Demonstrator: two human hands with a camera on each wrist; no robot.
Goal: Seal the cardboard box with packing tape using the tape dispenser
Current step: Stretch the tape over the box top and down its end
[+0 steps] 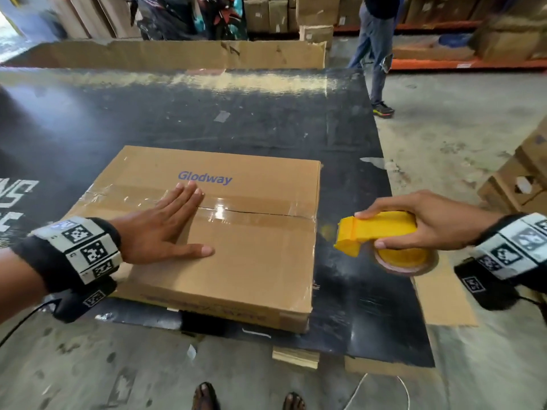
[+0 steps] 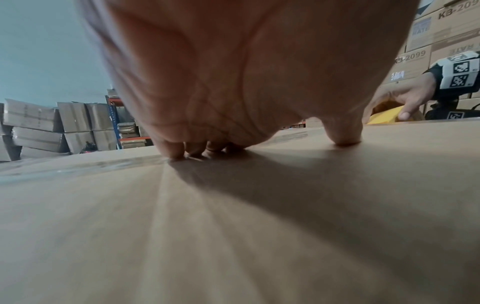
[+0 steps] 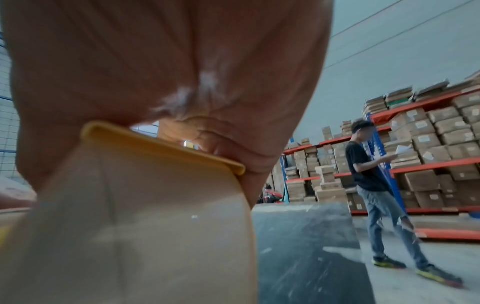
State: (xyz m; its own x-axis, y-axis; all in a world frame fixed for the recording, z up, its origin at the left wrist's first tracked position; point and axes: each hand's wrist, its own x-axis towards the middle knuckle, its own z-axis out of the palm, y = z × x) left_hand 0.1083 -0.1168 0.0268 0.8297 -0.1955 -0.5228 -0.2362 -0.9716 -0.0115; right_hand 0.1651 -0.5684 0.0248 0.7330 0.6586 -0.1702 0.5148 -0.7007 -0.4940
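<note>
A flat brown cardboard box [image 1: 236,261] printed "Glodway" lies on a black sheet. Clear packing tape [image 1: 251,207] runs along its centre seam from the left edge to the right edge. My left hand [image 1: 165,226] lies flat on the box top, fingers straight, fingertips on the tape; the left wrist view shows the fingers [image 2: 176,148] pressing the cardboard [image 2: 233,226]. My right hand [image 1: 414,223] grips the yellow tape dispenser [image 1: 376,229] just right of the box, above the sheet. In the right wrist view the tape roll [image 3: 142,236] fills the frame under the yellow dispenser edge [image 3: 161,144].
The black sheet [image 1: 207,113] covers the floor work area. A long flattened carton [image 1: 165,54] stands along its far edge. A person [image 1: 376,51] walks at the back right near shelving with boxes. Stacked cartons [image 1: 521,173] sit at the right. My feet [image 1: 204,395] are at the near edge.
</note>
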